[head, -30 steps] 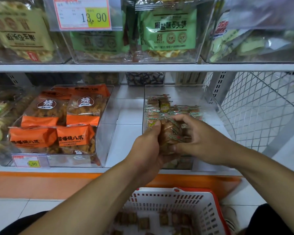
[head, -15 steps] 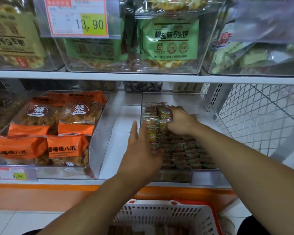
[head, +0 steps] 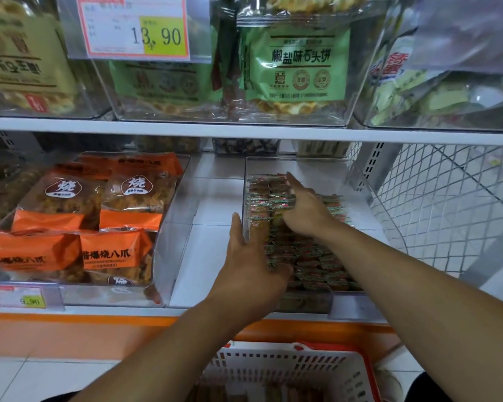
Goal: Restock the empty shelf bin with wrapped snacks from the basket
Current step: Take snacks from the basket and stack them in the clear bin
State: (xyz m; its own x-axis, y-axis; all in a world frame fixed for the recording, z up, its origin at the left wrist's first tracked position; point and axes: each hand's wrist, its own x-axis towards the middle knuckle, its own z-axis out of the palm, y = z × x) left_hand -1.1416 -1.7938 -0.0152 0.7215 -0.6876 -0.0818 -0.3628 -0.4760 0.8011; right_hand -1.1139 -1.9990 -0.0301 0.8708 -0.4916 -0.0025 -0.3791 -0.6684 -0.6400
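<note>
Lower shelf, left: a clear bin [head: 169, 256] holds orange snack bags [head: 114, 250] stacked to its front wall. A bare strip of white shelf [head: 212, 198] separates it from the clear shelf bin [head: 357, 181], whose floor is covered by rows of small wrapped snacks [head: 311, 262], leaving bare space at its back and right. The left hand [head: 250, 274], fingers straight, lies against that bin's left wall over the snacks, gripping nothing. The right hand [head: 305, 210], fingers extended, rests flat on the rear rows. Right: wire mesh panel [head: 447, 204]. Below the shelf edge, the white basket [head: 288, 372] with red rim holds more snacks.
</note>
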